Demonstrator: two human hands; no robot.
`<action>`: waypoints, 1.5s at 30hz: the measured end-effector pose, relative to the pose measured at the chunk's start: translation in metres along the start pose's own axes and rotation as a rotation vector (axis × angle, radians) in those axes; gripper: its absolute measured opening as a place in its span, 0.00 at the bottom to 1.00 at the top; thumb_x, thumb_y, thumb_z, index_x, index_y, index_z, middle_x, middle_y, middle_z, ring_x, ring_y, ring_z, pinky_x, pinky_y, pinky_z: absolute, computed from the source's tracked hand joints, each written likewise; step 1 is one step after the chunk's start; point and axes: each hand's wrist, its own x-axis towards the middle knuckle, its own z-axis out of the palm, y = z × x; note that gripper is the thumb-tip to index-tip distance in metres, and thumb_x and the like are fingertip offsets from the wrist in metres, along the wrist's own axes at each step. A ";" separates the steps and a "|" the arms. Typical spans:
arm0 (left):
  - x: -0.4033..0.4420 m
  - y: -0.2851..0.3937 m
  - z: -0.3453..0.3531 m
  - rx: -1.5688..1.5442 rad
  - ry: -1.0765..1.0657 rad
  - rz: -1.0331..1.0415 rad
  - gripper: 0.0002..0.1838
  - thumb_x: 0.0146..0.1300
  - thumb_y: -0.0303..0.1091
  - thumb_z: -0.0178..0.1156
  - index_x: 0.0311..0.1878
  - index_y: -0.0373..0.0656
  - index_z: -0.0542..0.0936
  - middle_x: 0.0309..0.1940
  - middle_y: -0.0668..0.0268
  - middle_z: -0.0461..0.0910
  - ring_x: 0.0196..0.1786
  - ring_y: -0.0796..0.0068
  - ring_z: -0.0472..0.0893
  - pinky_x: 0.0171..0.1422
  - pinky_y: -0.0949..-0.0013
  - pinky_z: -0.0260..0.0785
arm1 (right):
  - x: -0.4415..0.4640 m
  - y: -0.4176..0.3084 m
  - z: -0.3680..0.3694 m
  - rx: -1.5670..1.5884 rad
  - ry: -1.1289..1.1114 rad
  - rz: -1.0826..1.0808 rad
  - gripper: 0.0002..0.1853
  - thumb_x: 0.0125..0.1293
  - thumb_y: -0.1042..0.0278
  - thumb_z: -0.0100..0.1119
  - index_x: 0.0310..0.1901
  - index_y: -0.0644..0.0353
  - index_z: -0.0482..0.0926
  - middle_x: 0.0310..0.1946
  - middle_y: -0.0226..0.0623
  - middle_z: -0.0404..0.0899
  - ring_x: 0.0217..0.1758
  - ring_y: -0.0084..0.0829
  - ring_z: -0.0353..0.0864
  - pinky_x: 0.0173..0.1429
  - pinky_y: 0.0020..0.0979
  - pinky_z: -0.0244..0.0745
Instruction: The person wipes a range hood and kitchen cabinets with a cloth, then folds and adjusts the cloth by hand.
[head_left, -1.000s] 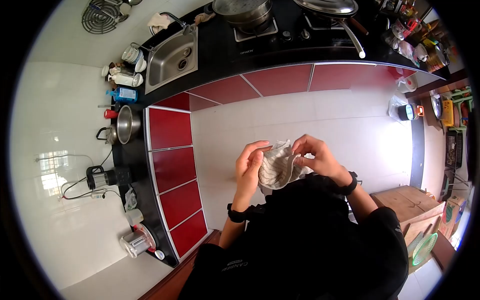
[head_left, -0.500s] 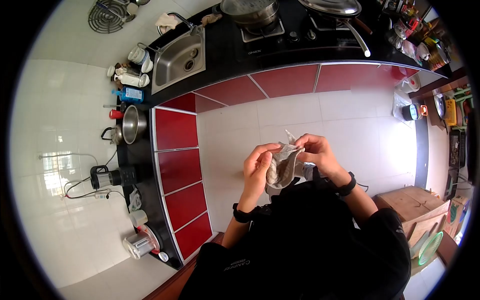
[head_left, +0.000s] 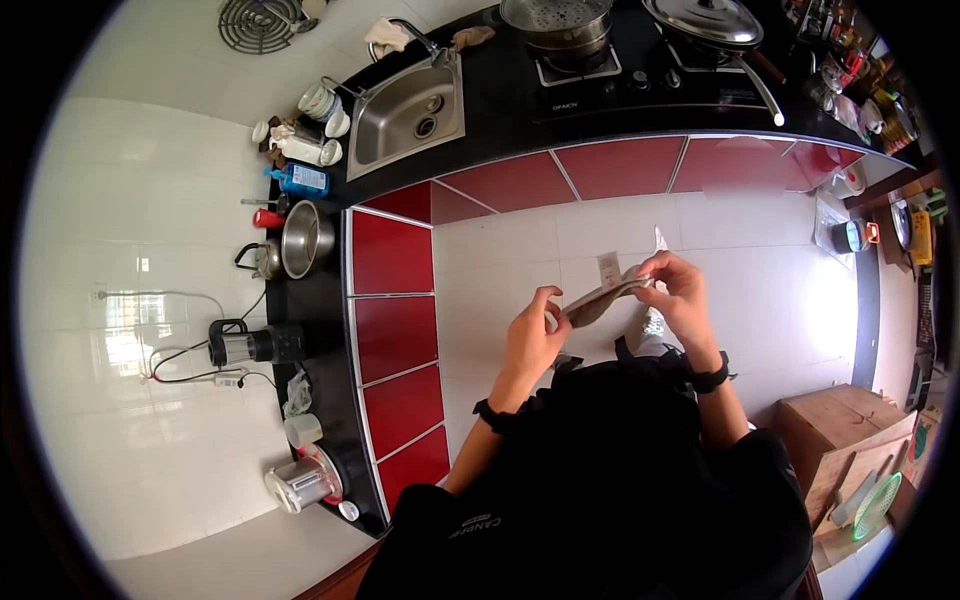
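Observation:
A small grey-beige cloth (head_left: 597,303) is stretched between my two hands in front of my body, above the floor. My left hand (head_left: 536,335) pinches its left end between thumb and fingers. At the other end, my right hand (head_left: 678,290) grips the cloth's edge with its fingertips. A pale label-like tag (head_left: 609,269) stands up from the cloth's upper edge. Below the right hand, a shoe (head_left: 653,324) shows on the floor.
A black counter (head_left: 500,115) carries a sink (head_left: 408,118), a steamer pot (head_left: 557,28) and a lidded pan (head_left: 706,18). Along the left counter stand a steel bowl (head_left: 307,240) and a blender (head_left: 240,345). Wooden boxes (head_left: 835,420) sit at the right.
The cloth has gone from a bunched, open shape to a flatter strip, and its tag now shows. My hands have moved further apart, and the view has shifted, with the counter sliding right.

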 end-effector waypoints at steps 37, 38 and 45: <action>-0.154 -0.304 0.118 0.235 -0.494 -0.573 0.19 0.68 0.46 0.51 0.42 0.44 0.87 0.42 0.54 0.86 0.48 0.53 0.85 0.49 0.52 0.76 | 0.024 0.285 -0.025 -1.547 -1.501 0.404 0.30 0.58 0.33 0.60 0.33 0.60 0.87 0.35 0.43 0.86 0.47 0.45 0.83 0.53 0.40 0.76; -0.161 -0.310 0.107 0.173 -0.503 -0.629 0.23 0.68 0.51 0.50 0.43 0.43 0.87 0.44 0.53 0.86 0.50 0.52 0.85 0.52 0.51 0.76 | 0.023 0.300 -0.036 -1.592 -1.493 0.437 0.34 0.57 0.28 0.60 0.32 0.60 0.88 0.35 0.45 0.87 0.50 0.48 0.83 0.56 0.41 0.76; -0.194 -0.414 0.044 -0.307 -0.555 -0.702 0.28 0.61 0.57 0.59 0.46 0.40 0.85 0.45 0.48 0.84 0.51 0.46 0.83 0.57 0.50 0.74 | 0.039 0.272 0.105 -1.682 -1.371 0.894 0.44 0.50 0.19 0.60 0.24 0.67 0.84 0.30 0.51 0.86 0.38 0.48 0.86 0.47 0.44 0.79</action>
